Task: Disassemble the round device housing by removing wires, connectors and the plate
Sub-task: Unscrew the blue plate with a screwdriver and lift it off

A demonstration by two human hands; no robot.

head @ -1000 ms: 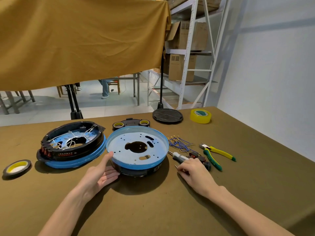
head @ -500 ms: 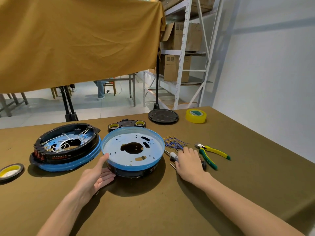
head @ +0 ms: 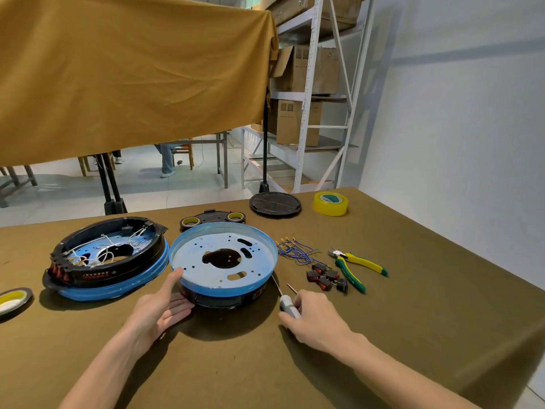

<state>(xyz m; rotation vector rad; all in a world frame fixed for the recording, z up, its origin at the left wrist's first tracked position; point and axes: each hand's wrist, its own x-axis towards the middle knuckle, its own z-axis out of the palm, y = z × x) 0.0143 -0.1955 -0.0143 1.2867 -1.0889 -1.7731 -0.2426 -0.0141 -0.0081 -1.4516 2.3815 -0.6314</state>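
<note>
Round housing [head: 223, 262] at frame centre, flat on table [head: 413, 335], open side up, pale plate [head: 206, 261] inside blue rim; no long axis, opening faces up.

Left hand [head: 160, 308] lower centre-left: thumb up against rim, fingers straight beside black base, likely bracing housing against turning.

Right hand [head: 314, 318] just right of housing, fingers curled round screwdriver [head: 285, 299]; shaft points toward upper left, at housing edge. Probably readying for plate screws.

Loose wires [head: 295, 250], switches [head: 326, 277], pliers [head: 354, 268] right of centre, well clear.
</note>
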